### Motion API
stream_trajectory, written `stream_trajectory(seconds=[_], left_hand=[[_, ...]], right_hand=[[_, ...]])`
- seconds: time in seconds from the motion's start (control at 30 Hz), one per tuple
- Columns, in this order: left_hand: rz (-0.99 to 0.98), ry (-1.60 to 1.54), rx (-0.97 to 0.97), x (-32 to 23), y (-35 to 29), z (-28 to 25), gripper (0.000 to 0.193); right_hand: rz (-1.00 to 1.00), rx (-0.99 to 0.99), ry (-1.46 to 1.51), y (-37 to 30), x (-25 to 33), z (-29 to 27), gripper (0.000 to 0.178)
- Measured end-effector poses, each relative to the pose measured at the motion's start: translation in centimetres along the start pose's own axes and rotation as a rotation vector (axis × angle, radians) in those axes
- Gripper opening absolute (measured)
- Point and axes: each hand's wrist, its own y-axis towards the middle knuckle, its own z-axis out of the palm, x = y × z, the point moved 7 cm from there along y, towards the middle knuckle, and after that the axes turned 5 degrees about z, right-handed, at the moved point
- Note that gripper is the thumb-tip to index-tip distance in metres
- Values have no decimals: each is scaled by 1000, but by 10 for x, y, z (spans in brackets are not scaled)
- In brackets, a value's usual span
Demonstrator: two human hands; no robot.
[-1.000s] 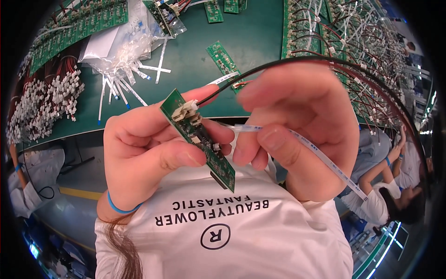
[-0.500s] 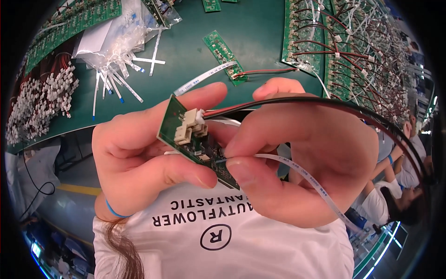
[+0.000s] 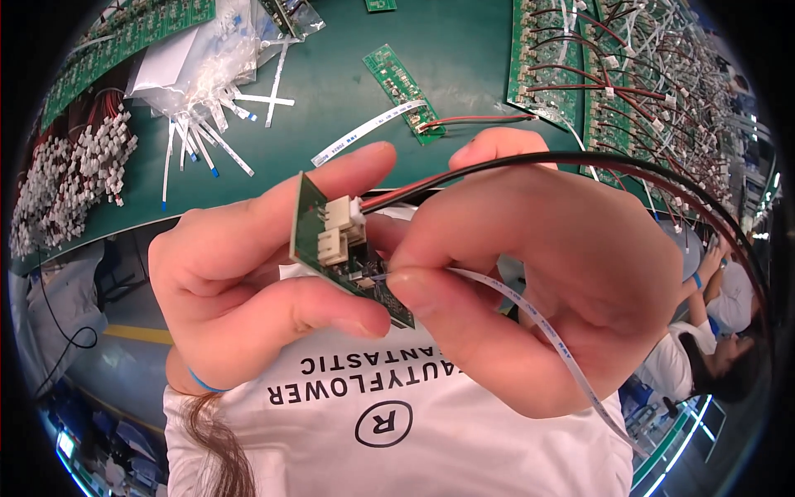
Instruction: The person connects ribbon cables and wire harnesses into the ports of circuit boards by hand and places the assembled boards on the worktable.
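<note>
Pinched between the thumb and forefinger of the left hand [image 3: 248, 282], a small green circuit board [image 3: 331, 248] is held up close to the camera, tilted so that its component side faces right. The fingers of that hand are closed firmly on the board's left edge and lower face. 2 white connectors sit on the board, and the upper one carries a red and black wire pair [image 3: 580, 166] that arcs over the right hand [image 3: 546, 282] and away down the right side. The right hand has its thumb and forefinger pressed together on the end of a flat white ribbon cable [image 3: 530, 311], whose tip meets the board just below the connectors (whether it is seated in a socket cannot be told). The rest of the cable hangs down to the lower right. Beyond the hands lies a green table [image 3: 464, 58] with another circuit board [image 3: 402, 83] that has its own ribbon and wires, a scatter of loose ribbon cables [image 3: 207, 124] beside a clear plastic bag [image 3: 199, 58], a heap of white connectors [image 3: 74, 174] on the left, and rows of wired boards [image 3: 613, 83] on the right.
</note>
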Motion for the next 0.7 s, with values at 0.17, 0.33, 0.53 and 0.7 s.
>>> stream_trajectory(seconds=[0.17,0.33,0.53,0.7], left_hand=[[152,122,107,-6,2,-1,47],[181,214,103,-8,3,1,39],[293,262,87,-15,0,-3,42],[311,314,166,-22,5,2,49]], right_hand=[[40,-21,32,5,1,3,23],[-5,82,-168,6,-2,8,25],[-34,55,-128,6,-1,8,25],[-34,29,-118,10,6,11,23]])
